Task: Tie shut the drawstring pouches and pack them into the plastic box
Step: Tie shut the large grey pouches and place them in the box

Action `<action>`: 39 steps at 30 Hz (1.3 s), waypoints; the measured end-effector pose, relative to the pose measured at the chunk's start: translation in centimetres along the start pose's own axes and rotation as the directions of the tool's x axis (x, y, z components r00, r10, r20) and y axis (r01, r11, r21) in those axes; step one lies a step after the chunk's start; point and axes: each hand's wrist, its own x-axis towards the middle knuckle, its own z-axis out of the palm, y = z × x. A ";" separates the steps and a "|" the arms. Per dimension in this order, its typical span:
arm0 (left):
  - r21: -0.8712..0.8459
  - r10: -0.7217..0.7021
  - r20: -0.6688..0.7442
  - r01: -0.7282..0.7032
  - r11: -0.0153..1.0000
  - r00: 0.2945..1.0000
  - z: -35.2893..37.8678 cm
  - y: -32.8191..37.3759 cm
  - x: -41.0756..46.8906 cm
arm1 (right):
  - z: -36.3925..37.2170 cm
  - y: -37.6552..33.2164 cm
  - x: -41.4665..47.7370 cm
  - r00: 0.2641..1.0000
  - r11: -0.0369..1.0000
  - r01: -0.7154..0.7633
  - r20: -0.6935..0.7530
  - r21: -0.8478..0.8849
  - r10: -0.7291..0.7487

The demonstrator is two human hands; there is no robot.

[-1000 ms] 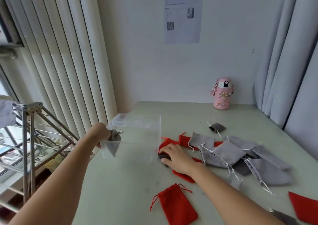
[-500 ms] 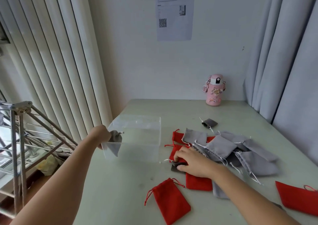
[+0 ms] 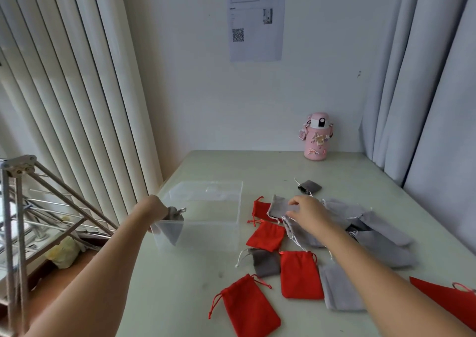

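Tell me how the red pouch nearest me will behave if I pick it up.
The red pouch lies flat and looks empty, so it is probably light and floppy. Its cloth looks soft and matte, so it is unlikely to slip or roll. Its cord lies loose; lifting by that may cinch the mouth.

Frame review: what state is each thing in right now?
Clear plastic box: upright, lidless, open.
Dark grey drawstring pouch: hanging inside box corner, held by left hand.
Light grey fabric pouch: on pile, pinched by right hand.
Nearest red fabric pouch: lying flat, untouched.
Pink drinking bottle: upright, capped.
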 end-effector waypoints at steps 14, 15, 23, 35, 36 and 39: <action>0.117 -0.042 0.087 0.032 0.993 0.995 -1.1 1.8 -2.1 | 2.6 -1.2 1.4 0.980 0.974 -0.197 -0.007 -0.110 0.197; 0.122 -0.041 0.075 0.032 0.992 0.996 -1.1 1.8 -2.1 | 2.5 -1.2 1.7 0.977 0.970 -0.211 0.008 -0.119 0.213; -0.004 0.067 -0.118 -0.068 0.998 0.991 -1.7 2.3 -1.5 | 1.1 -1.3 3.6 0.984 0.979 -0.166 -0.093 -0.123 0.155; -0.661 0.514 -0.130 -0.460 0.592 0.848 -0.3 10.5 -11.3 | -5.7 -3.5 0.5 0.942 0.817 0.134 -0.328 0.561 0.071; -0.703 0.526 -0.081 -0.423 0.572 0.847 0.6 11.1 -12.0 | -6.3 -3.6 -0.3 0.950 0.789 0.139 -0.305 0.599 0.064; -0.792 0.487 -0.015 -0.307 0.528 0.873 3.5 12.7 -13.1 | -7.2 -3.4 -3.1 0.972 0.661 0.136 -0.229 0.738 0.057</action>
